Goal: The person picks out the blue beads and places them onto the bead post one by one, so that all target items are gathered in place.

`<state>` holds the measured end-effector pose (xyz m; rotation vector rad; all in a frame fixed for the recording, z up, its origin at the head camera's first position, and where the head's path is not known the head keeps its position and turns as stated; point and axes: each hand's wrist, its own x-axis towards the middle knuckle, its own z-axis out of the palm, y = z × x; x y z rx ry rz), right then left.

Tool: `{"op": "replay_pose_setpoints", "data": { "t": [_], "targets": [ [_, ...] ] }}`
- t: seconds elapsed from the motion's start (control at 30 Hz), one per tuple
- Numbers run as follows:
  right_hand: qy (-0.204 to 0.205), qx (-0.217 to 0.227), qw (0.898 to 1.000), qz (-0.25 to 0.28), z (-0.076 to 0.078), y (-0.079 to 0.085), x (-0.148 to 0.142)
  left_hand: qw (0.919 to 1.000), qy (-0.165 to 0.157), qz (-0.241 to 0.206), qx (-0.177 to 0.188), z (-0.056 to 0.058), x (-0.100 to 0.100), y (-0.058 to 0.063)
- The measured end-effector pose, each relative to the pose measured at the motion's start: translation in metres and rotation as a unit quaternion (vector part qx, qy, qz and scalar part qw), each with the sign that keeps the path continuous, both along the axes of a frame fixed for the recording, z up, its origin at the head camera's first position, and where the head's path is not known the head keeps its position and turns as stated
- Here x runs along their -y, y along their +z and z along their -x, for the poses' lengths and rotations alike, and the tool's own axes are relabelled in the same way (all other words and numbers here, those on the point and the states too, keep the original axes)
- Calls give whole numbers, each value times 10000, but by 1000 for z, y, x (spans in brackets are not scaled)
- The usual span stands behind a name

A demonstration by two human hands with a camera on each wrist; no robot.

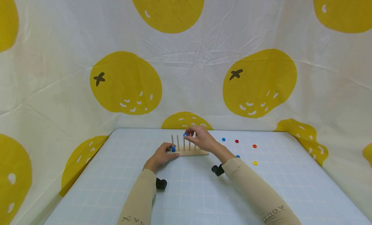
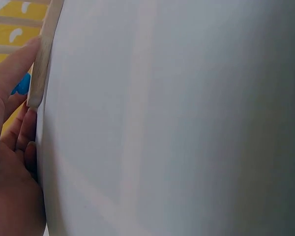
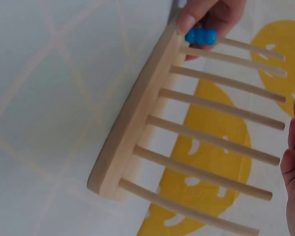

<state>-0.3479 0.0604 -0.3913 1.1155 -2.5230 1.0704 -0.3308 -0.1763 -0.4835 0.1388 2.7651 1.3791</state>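
Note:
A wooden peg rack (image 1: 193, 153), a long base with a row of upright pegs, stands on the table. My left hand (image 1: 162, 154) grips its left end, thumb on the front edge and fingers behind, as the left wrist view also shows. Blue beads (image 3: 201, 36) are stacked low on a peg near that hand. With thumb and fingertips my right hand (image 1: 201, 138) pinches a small blue bead (image 1: 185, 134) at the top of a peg left of the rack's middle. Whether the peg has entered its hole I cannot tell. The right wrist view shows only part of that hand.
Right of the rack lie loose beads: a blue one (image 1: 223, 139), a red one (image 1: 236, 141), an orange one (image 1: 254, 146) and a yellow one (image 1: 255, 163). Another blue bead (image 1: 238, 156) is partly hidden by the right forearm. A patterned cloth (image 1: 191, 83) hangs behind the table (image 1: 186, 199).

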Motion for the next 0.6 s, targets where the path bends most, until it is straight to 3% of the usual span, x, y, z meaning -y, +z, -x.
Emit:
{"op": "replay_pose_setpoints", "data": {
  "t": [0.6],
  "targets": [
    [262, -95, 9996, 11, 11, 2, 46, 9999, -61, -82, -125, -1, 0, 2]
  ]
}}
